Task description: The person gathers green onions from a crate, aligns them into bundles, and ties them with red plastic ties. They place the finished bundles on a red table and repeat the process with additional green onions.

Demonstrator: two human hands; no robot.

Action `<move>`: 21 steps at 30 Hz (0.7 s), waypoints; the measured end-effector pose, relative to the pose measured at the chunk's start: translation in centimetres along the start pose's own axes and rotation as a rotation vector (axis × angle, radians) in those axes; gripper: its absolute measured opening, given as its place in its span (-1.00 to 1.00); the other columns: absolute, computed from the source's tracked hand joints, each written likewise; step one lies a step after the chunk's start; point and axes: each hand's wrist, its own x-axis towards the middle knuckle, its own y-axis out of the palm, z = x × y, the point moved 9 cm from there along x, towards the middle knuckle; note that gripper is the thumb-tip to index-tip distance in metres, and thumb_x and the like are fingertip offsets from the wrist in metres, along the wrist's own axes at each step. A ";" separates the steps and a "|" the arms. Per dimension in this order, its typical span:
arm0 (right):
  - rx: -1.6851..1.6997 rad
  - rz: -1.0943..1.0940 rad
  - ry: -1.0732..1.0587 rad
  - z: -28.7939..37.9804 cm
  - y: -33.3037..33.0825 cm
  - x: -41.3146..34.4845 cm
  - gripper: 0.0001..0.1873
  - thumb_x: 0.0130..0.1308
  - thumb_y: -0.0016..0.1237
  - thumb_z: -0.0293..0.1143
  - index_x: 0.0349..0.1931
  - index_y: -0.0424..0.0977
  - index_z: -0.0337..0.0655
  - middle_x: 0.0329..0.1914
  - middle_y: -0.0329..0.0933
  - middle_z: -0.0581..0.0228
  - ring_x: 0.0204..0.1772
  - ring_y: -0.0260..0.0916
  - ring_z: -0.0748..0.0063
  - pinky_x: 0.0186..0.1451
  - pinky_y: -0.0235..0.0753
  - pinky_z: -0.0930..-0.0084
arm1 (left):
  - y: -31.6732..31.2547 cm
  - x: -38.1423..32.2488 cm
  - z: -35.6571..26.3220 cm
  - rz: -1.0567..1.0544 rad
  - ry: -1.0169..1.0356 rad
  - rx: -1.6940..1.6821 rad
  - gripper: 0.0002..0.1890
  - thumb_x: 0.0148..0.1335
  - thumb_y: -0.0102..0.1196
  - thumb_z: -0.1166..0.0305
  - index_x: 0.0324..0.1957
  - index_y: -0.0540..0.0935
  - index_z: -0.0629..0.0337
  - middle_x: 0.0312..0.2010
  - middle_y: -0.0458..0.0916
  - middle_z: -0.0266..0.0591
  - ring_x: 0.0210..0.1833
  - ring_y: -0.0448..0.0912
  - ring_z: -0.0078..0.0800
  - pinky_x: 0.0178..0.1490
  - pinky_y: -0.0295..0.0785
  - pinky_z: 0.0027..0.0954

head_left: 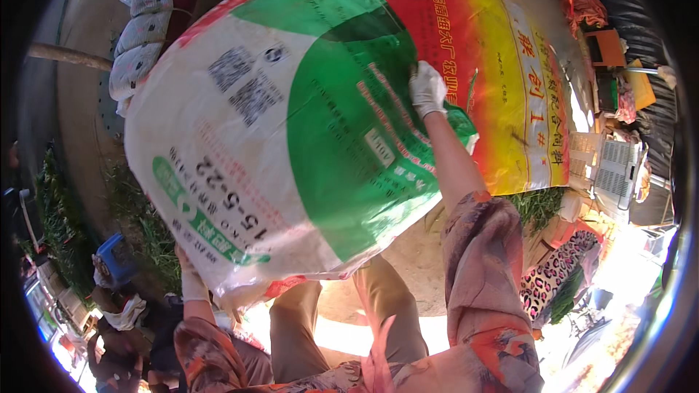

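A large woven plastic sack [262, 136], white and green with printed writing and codes, spreads out in front of me and fills much of the view. My right hand [428, 90], in a white glove, is shut on its green right side, where the plastic puckers into folds. At the near left edge, my left hand [191, 278], also gloved, holds the sack's rim; its fingers are partly hidden by the plastic. Beyond my right forearm lies a red and yellow woven sack [486, 82], flat on the ground and partly covered by the green one.
Cut green stalks [538, 210] lie beside the yellow sack, and more greens [144, 224] are on the left. Bundled, clear-wrapped packs [139, 43] stand at the far left. A blue stool [116, 256] and grey plastic crates [614, 166] sit to the sides. Someone in dark clothing [117, 338] is at lower left.
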 end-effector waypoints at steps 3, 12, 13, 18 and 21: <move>-0.046 -0.085 0.028 -1.5 -3.6 0.1 -0.71 0.31 -0.13 -0.12 -0.28 0.45 -0.18 -0.23 0.58 -0.01 -0.10 0.51 -0.08 -0.13 0.48 0.00 | -15.3 1.2 -7.0 -0.366 0.273 0.298 -0.64 0.15 0.30 0.24 -0.14 0.60 0.32 -0.32 0.64 -0.20 -0.37 0.59 -0.38 -0.25 0.50 -0.35; 0.075 -0.123 0.230 -19.5 -26.7 -7.3 -0.72 0.32 -0.11 -0.17 -0.24 0.43 -0.23 -0.33 0.54 -0.19 -0.22 0.49 -0.24 -0.21 0.43 -0.02 | -0.3 -8.7 -20.2 -0.221 0.594 0.610 -0.70 0.16 0.26 0.37 -0.09 0.61 0.29 -0.32 0.64 -0.30 -0.37 0.56 -0.48 -0.24 0.46 -0.44; 0.099 -0.163 0.283 -22.4 -29.5 -7.5 -0.71 0.31 -0.11 -0.19 -0.21 0.45 -0.25 -0.31 0.53 -0.21 -0.21 0.49 -0.25 -0.21 0.43 -0.01 | 7.4 -10.8 -22.0 -0.148 0.689 0.646 -0.65 0.17 0.24 0.34 -0.02 0.59 0.26 -0.30 0.64 -0.33 -0.35 0.54 -0.51 -0.22 0.44 -0.45; 0.163 -0.316 0.516 -44.2 -36.4 -7.8 -0.73 0.30 -0.12 -0.30 -0.14 0.53 -0.25 -0.24 0.57 -0.15 -0.17 0.53 -0.19 -0.16 0.46 0.11 | 45.3 -18.3 -24.9 0.305 0.875 0.733 -0.58 0.29 0.12 0.22 0.12 0.53 0.24 0.00 0.57 -0.28 0.04 0.50 -0.45 0.12 0.34 -0.39; 0.294 -0.351 0.703 -51.1 -35.5 -9.8 -0.73 0.31 -0.19 -0.32 -0.13 0.52 -0.24 -0.21 0.58 -0.11 -0.16 0.54 -0.16 -0.13 0.48 0.11 | 60.9 -25.6 -19.2 0.362 1.059 0.869 -0.50 0.29 0.10 0.37 0.28 0.39 0.09 0.29 0.35 -0.24 0.39 0.21 -0.34 0.43 0.07 -0.31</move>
